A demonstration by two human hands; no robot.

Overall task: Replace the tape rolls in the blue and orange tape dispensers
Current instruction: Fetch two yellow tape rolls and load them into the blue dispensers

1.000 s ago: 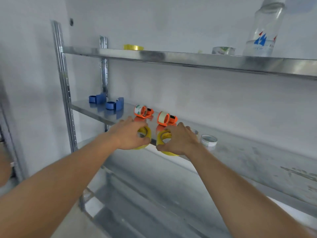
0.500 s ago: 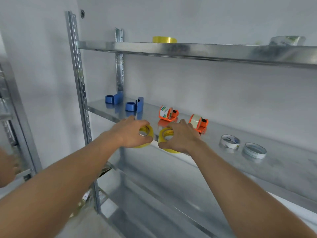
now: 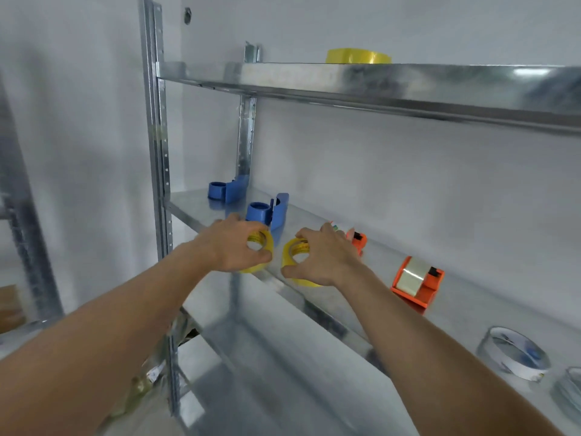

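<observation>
My left hand point(image 3: 234, 247) grips a yellow tape roll point(image 3: 262, 247) at the front edge of the middle shelf point(image 3: 456, 313). Beside it, my right hand point(image 3: 320, 258) grips a second yellow tape roll point(image 3: 290, 251). Two blue tape dispensers stand empty behind them: one point(image 3: 267, 212) just beyond my left hand, the other point(image 3: 226, 190) at the shelf's back left corner. An orange dispenser point(image 3: 416, 281) holding a clear roll stands to the right of my right hand. Another orange dispenser point(image 3: 356, 240) is mostly hidden behind that hand.
Two nearly used-up white-cored tape rolls point(image 3: 515, 354) point(image 3: 569, 391) lie on the shelf at far right. A yellow roll point(image 3: 358, 55) lies on the upper shelf point(image 3: 377, 80). Metal uprights point(image 3: 155, 127) frame the left side. A lower shelf point(image 3: 251, 372) sits below.
The view has shifted left and closer to the shelf. Both hands, each with its yellow roll, now sit nearer the blue dispensers; the right hand covers one orange dispenser.
</observation>
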